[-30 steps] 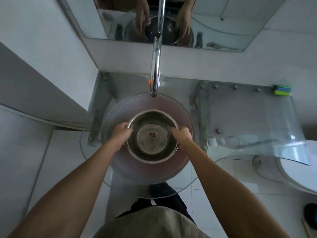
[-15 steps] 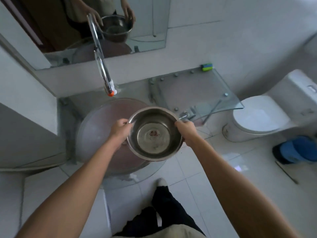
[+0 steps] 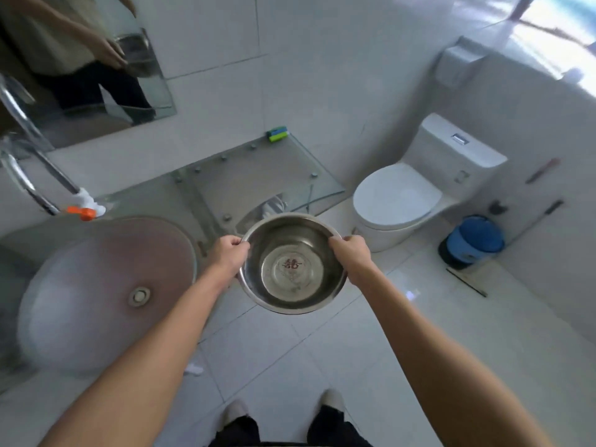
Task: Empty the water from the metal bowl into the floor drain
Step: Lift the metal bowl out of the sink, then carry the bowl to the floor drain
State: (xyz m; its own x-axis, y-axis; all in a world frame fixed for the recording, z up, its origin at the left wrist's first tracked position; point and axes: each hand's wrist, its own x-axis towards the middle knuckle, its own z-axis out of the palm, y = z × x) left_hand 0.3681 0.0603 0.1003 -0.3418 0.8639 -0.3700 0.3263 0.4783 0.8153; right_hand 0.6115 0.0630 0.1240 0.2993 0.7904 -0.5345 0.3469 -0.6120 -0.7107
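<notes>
A round metal bowl (image 3: 292, 262) with a red mark on its bottom is held level in the air, over the white floor tiles to the right of the basin. My left hand (image 3: 229, 254) grips its left rim and my right hand (image 3: 351, 256) grips its right rim. Water in the bowl is hard to make out. No floor drain shows in this view.
A glass basin (image 3: 106, 285) with a tall tap (image 3: 38, 175) stands at left, and a glass shelf (image 3: 258, 179) beside it carries a green-blue sponge (image 3: 278, 133). A white toilet (image 3: 406, 195) and a blue bin (image 3: 472, 241) are at right. My feet are below.
Both hands lifted the bowl out of the basin and carried it to the right, over the floor tiles. The view turned right, showing the toilet and bin.
</notes>
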